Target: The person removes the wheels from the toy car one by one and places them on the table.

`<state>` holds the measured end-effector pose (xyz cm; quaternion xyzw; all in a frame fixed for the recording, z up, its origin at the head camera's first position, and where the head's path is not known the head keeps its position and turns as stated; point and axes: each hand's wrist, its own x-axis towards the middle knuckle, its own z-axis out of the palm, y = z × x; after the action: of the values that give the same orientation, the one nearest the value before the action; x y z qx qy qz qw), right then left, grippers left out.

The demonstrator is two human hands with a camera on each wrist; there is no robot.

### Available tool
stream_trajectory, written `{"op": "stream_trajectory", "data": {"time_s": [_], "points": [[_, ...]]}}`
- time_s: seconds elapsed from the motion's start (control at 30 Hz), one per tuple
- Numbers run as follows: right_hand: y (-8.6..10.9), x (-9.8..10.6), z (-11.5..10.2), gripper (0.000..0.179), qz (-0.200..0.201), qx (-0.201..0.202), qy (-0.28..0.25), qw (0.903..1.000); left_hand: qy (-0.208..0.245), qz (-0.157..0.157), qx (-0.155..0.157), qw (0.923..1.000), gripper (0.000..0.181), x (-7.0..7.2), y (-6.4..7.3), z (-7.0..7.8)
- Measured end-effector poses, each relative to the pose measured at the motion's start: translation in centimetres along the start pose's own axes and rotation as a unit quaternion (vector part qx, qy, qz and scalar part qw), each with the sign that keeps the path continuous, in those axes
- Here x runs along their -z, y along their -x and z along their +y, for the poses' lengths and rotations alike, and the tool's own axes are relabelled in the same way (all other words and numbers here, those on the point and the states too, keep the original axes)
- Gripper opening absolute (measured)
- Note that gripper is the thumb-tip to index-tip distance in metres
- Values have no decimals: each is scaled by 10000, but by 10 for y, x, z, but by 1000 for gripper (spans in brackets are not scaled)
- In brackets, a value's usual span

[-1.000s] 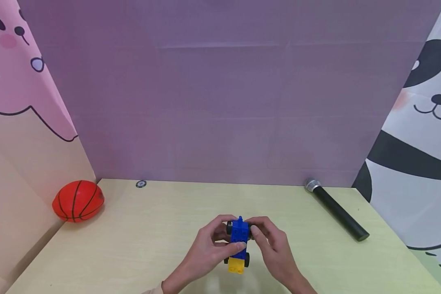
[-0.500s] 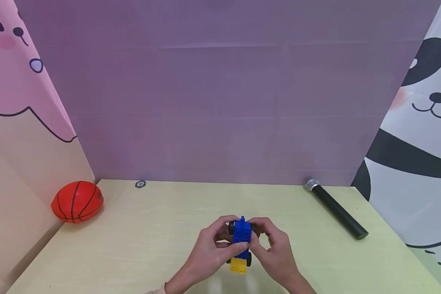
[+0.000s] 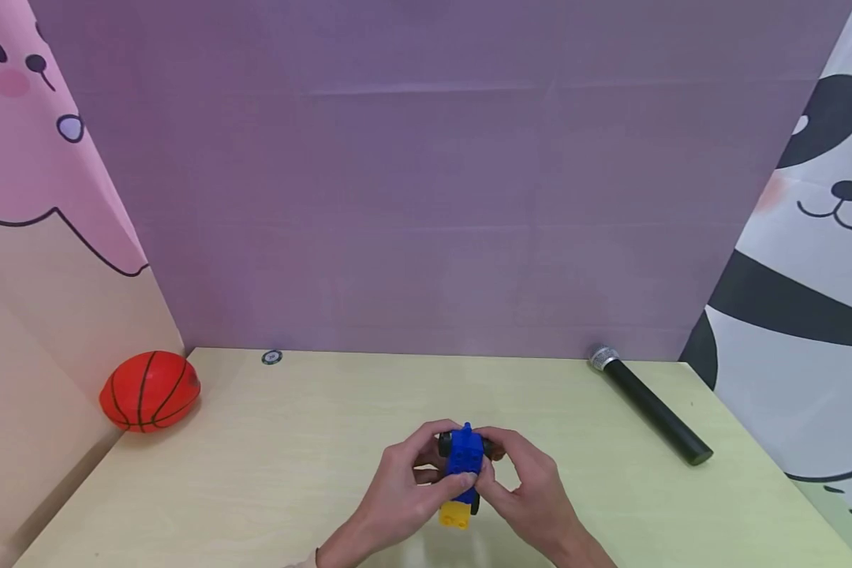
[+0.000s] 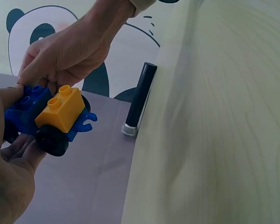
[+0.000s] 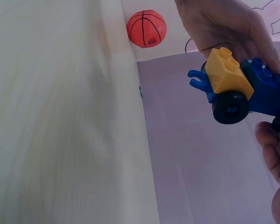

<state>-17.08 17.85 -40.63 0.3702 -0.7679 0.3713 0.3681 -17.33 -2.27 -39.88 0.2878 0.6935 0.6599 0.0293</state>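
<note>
Both hands hold a toy car (image 3: 465,451) built of blue and yellow blocks on black wheels, near the table's front edge. My left hand (image 3: 405,489) grips it from the left, its thumb lying across the blue block. At the car's far right side, my right hand (image 3: 532,497) pinches around the front wheel area with thumb and index finger. In the left wrist view a yellow block (image 4: 63,109) with studs sits at one end, above a blue two-pronged hitch (image 4: 86,122). A black wheel (image 5: 231,107) shows plainly in the right wrist view.
A black microphone (image 3: 653,406) with a silver head lies at the table's back right. On the left edge rests a red ball (image 3: 151,392) with black lines. A small round disc (image 3: 272,357) lies near the back edge of the pale table (image 3: 312,442).
The right thumb and fingers have shifted slightly on the car's right side. The car has tilted a little, and its rear left wheel is now hidden in the head view.
</note>
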Motion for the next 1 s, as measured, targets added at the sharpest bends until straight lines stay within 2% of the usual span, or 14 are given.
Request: {"op": "stream_trajectory", "data": {"time_s": [0.13,0.2,0.33,0.4,0.53,0.63,0.77,0.9,1.0], "points": [[0,3,-1,33,46,-248,-280,9993,185,-53,46,9998,42,0,0,2],[-1,4,-3,30,7,-698,-819,9942,337,-100,42,9994,42,-1,0,4],[-3,6,-7,22,-176,-1790,-1819,9667,572,-150,-38,9982,43,-1,-1,7],[-3,5,-8,19,-326,-2083,-1956,9578,617,-73,-83,9980,44,0,-1,8],[0,4,-8,19,-472,-1993,-1926,9597,620,63,-161,9979,45,4,-3,12],[0,4,-10,24,-370,-1928,-2003,9599,605,-33,-222,9979,45,5,-3,15],[-3,6,-13,28,-299,-2167,-2056,9539,614,-165,-144,9979,45,3,-3,14],[-5,6,-12,23,-496,-2362,-1991,9498,547,-65,11,9985,44,4,-2,11],[-4,4,-10,21,-524,-2148,-1778,9589,501,20,62,9987,43,5,-1,9]]}}
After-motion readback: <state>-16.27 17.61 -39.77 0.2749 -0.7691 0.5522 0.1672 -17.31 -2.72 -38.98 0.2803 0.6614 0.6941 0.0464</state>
